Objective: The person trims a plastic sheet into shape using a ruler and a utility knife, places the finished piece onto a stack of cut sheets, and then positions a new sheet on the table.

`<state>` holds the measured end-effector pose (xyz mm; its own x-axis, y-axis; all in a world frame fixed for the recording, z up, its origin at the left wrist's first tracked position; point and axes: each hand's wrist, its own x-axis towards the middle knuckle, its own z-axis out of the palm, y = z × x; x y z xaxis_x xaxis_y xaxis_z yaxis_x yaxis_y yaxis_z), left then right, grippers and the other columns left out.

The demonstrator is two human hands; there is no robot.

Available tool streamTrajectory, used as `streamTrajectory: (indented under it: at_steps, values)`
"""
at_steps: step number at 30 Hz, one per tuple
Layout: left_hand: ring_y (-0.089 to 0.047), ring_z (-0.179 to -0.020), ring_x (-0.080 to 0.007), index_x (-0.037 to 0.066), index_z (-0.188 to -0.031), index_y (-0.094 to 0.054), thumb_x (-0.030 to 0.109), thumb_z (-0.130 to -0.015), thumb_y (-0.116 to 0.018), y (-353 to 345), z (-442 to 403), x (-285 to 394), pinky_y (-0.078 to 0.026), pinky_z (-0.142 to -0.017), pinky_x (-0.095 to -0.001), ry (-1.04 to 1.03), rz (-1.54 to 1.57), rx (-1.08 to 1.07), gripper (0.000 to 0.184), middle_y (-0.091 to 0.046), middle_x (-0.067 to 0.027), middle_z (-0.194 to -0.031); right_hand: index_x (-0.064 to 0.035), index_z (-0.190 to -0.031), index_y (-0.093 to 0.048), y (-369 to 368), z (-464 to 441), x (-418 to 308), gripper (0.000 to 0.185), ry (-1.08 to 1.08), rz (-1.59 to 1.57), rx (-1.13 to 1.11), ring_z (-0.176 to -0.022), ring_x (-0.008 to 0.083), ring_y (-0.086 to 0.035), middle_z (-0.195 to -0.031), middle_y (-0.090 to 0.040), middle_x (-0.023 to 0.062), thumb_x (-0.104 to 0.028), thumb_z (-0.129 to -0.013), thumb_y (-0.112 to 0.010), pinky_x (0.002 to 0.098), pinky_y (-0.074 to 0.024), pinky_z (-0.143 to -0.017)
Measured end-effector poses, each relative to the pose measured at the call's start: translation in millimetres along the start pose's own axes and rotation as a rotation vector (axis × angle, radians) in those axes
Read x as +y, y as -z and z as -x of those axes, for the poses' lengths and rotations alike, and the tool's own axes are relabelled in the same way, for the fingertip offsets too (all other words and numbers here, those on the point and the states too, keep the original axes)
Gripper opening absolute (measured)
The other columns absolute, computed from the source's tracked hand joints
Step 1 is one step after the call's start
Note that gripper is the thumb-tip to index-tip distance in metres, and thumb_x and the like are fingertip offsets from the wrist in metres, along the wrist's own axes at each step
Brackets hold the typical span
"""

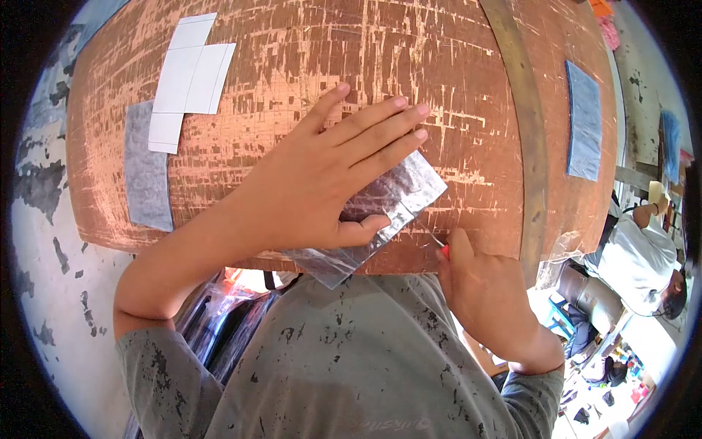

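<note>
Nearest, we list one grey shirt (322,351) with dark specks; faint lettering crosses its chest, too blurred for us to read surely.

Item: one clear, glossy plastic sheet (420,186), four-cornered, creased and silvery where light strikes, at the middle of the table's near edge, one corner jutting past it.

Item: the right hand (479,274), curled, pinching a slim tool (443,249) with a red part, its thin tip pointing toward the sheet.

Item: the left hand (340,157), palm down over the sheet, thumb and little finger splayed, the others closer together.

Beneath, we enter a reddish-brown table (292,66), heavily scored, pale in the scratches.

Left: a grey-blue piece (146,183), partly under a white paper (197,69) with thin ruled lines.

Right: a long, brownish flat strip (528,110) running near to far; beyond it, a second grey-blue piece (583,121).

Off the table's right side, a person in white (643,252).
</note>
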<state>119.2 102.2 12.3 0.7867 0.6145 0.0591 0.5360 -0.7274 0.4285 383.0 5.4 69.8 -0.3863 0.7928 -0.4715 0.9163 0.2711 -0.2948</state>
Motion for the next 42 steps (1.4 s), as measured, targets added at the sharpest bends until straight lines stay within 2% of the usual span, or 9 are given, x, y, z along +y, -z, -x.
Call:
streamTrajectory:
  at_steps: [3, 6, 12, 17, 23, 42]
  values:
    - [-0.032, -0.164, -0.0294, 0.007, -0.167, -0.041, 0.053, -0.087, -0.073, 0, 1, 0, -0.015, -0.133, -0.0602, -0.015, -0.027, 0.002, 0.097, -0.036, -0.0105, -0.178, -0.0043, -0.105, -0.055, 3, 1, 0, 0.019, -0.036, -0.012, -0.035, -0.058, 0.0377, -0.070, -0.064, -0.065, 0.0159, -0.021, -0.107, -0.064, 0.0496, -0.0530, -0.053]
    - [-0.032, -0.164, -0.0299, 0.007, -0.168, -0.040, 0.052, -0.087, -0.073, 0, 0, -1, -0.016, -0.133, -0.0609, -0.017, -0.033, -0.004, 0.099, -0.034, -0.0110, -0.178, -0.0043, -0.100, -0.053, 9, 0, 1, 0.023, 0.000, 0.024, -0.025, -0.057, 0.0372, -0.072, -0.062, -0.066, 0.0166, -0.024, -0.109, -0.060, 0.0483, -0.0554, -0.050]
    - [-0.030, -0.165, -0.0297, 0.007, -0.169, -0.037, 0.050, -0.087, -0.074, -1, 2, -1, -0.018, -0.132, -0.0628, -0.026, -0.002, 0.011, 0.100, -0.033, -0.0110, -0.179, -0.0040, -0.103, -0.053, 16, 8, 2, 0.021, -0.009, -0.096, 0.027, -0.058, 0.0416, -0.070, -0.064, -0.066, 0.0178, -0.022, -0.108, -0.062, 0.0519, -0.0543, -0.053]
    - [-0.030, -0.166, -0.0296, 0.006, -0.169, -0.037, 0.048, -0.087, -0.073, -2, 2, -2, -0.018, -0.131, -0.0638, -0.022, 0.020, 0.013, 0.099, -0.033, -0.0113, -0.179, -0.0042, -0.104, -0.054, 6, -23, -12, 0.019, 0.078, -0.133, 0.181, -0.060, 0.0384, -0.072, -0.069, -0.069, 0.0183, -0.020, -0.109, -0.062, 0.0504, -0.0544, -0.055]
    - [-0.029, -0.166, -0.0291, 0.006, -0.170, -0.037, 0.047, -0.088, -0.071, -2, 2, -3, -0.017, -0.132, -0.0645, -0.023, 0.042, 0.004, 0.097, -0.031, -0.0112, -0.180, -0.0050, -0.103, -0.053, 10, -27, -13, 0.019, 0.020, -0.112, 0.073, -0.064, 0.0366, -0.073, -0.072, -0.071, 0.0166, -0.021, -0.109, -0.061, 0.0489, -0.0547, -0.056]
    - [-0.030, -0.166, -0.0279, 0.006, -0.169, -0.038, 0.049, -0.088, -0.068, -3, 2, -4, -0.017, -0.132, -0.0631, -0.028, 0.020, 0.009, 0.096, -0.033, -0.0105, -0.179, -0.0031, -0.102, -0.053, 15, -32, -17, 0.020, 0.039, -0.130, 0.048, -0.063, 0.0382, -0.073, -0.072, -0.069, 0.0191, -0.020, -0.109, -0.061, 0.0498, -0.0556, -0.056]
